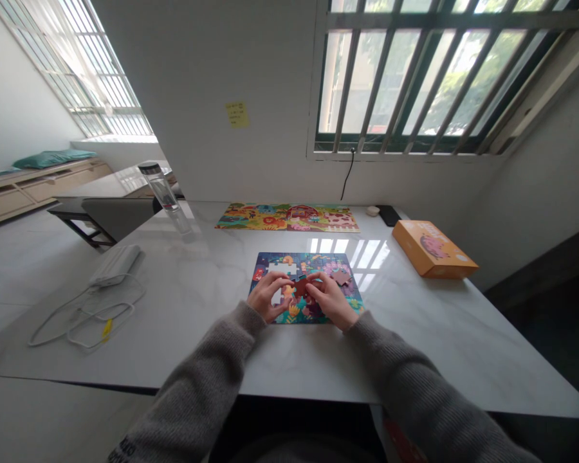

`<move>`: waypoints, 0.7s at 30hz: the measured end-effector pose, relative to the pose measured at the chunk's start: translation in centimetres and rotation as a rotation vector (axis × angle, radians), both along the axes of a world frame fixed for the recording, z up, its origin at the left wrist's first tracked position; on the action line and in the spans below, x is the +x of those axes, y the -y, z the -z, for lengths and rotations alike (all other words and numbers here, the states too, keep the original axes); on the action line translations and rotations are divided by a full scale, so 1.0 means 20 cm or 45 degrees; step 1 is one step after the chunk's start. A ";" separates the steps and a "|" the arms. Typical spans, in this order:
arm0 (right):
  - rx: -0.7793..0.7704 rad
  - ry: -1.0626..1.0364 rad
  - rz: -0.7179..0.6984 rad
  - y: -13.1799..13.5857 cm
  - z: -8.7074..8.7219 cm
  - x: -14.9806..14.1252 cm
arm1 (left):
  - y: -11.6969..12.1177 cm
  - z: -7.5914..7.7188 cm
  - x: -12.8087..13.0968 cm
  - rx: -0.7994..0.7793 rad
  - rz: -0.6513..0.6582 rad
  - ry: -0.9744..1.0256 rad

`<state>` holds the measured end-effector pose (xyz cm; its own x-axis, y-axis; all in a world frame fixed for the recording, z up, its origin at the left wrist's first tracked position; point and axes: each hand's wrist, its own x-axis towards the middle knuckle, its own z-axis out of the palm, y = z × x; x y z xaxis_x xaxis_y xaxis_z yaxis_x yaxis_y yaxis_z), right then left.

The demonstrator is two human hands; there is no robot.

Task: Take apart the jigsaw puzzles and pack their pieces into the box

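A colourful jigsaw puzzle lies on the table in front of me, with pale gaps where the board shows bare. Between my hands is a reddish-brown puzzle piece, its plain back showing. My right hand pinches this piece between thumb and fingers. On the left side of the puzzle, my left hand is curved, thumb and index finger apart, its index fingertip close to the piece's left edge; whether they touch I cannot tell. Another loose puzzle piece lies plain side up on the puzzle's right part.
Behind the puzzle lie two finished picture puzzles. An orange box stands at the right, near a black phone and a small white object. At the left are a glass bottle and a white power strip with its cable.
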<state>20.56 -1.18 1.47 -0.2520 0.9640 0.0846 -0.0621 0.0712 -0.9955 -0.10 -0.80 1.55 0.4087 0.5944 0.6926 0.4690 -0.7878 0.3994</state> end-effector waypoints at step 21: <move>0.319 0.424 0.060 -0.02 -0.05 0.09 | -0.12 0.09 -0.28 -0.111 -0.236 -0.279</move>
